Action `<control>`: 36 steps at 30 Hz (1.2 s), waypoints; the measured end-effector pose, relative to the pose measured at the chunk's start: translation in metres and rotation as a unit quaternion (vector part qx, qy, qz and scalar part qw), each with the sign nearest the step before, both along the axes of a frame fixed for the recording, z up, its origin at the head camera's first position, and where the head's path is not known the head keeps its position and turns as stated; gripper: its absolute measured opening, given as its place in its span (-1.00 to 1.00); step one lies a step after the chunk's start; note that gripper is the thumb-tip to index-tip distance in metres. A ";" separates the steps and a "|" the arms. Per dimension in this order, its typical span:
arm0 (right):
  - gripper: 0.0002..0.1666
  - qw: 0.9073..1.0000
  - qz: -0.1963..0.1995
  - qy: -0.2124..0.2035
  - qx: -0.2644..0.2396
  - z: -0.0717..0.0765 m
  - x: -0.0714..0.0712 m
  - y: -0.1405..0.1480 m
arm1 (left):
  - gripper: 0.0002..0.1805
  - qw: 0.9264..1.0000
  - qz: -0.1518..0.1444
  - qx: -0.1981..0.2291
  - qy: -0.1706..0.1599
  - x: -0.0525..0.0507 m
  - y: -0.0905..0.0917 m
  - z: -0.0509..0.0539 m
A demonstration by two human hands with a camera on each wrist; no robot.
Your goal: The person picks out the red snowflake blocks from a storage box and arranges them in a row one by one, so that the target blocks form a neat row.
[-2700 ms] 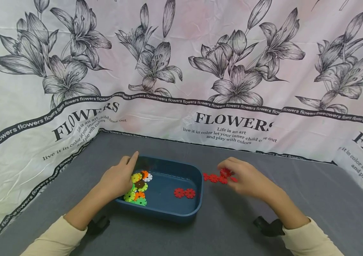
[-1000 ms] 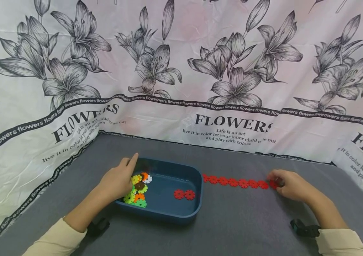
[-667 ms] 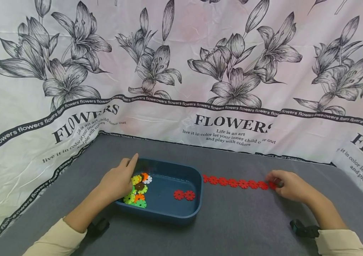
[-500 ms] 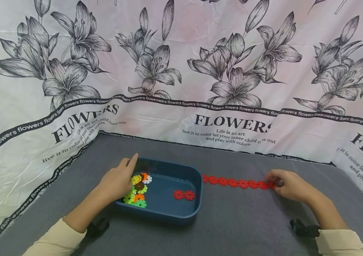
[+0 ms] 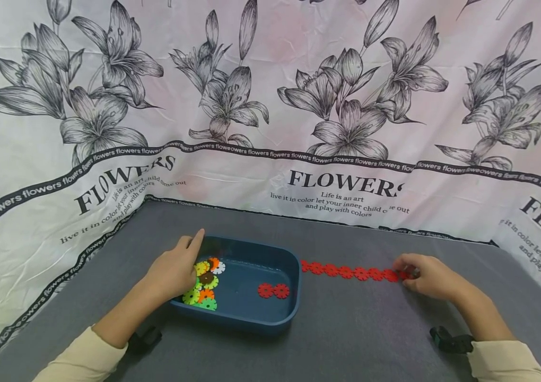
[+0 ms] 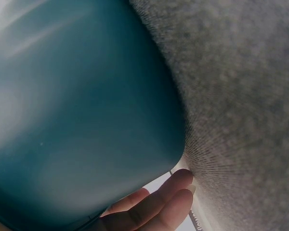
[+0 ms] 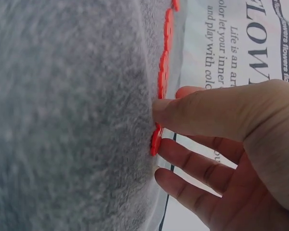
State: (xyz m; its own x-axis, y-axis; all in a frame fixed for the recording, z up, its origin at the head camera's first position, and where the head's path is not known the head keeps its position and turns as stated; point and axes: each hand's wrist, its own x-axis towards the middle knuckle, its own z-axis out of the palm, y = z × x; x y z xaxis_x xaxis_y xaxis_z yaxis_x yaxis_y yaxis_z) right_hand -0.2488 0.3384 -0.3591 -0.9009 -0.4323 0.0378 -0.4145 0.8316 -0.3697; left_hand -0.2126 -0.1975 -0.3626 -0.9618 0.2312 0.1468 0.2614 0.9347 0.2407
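My left hand grips the left end of a dark blue plastic tray; in the left wrist view its fingers lie against the outer wall. Across the table, my right hand pinches the far right disc of a row of red notched snowflake discs. The right wrist view has the thumb over that end disc, partly covering it. The row runs right from behind the tray's right wall, its discs touching or nearly so; whether they interlock is too small to tell.
Two red discs lie at the right inside the tray. A pile of yellow, green, orange, white and brown discs sits at its left end, beside my left hand. Grey cloth covers the table; a flower-printed curtain hangs behind.
My right hand has moved from beside the tray to the row's right end, spreading the red discs into a line. The small gap before the last disc has narrowed. The left hand stays put.
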 end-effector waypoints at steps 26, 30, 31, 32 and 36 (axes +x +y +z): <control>-0.63 0.999 0.000 0.035 -0.016 0.003 0.002 0.000 | -0.15 1.000 -0.006 0.001 0.011 0.001 0.000 -0.001; -0.63 0.997 0.035 0.066 -0.036 0.015 0.006 -0.015 | -0.16 1.000 -0.009 0.003 0.011 0.000 0.000 -0.001; -0.62 0.995 0.047 0.079 -0.042 0.019 0.008 -0.021 | -0.16 1.000 -0.009 0.002 0.012 0.000 0.000 0.000; -0.61 0.993 0.065 0.090 -0.047 0.022 0.009 -0.028 | -0.16 1.000 -0.008 0.002 0.012 0.000 0.000 0.000; -0.56 0.984 0.127 0.112 -0.055 0.033 0.014 -0.060 | -0.16 1.000 -0.003 -0.001 0.013 0.001 -0.001 0.000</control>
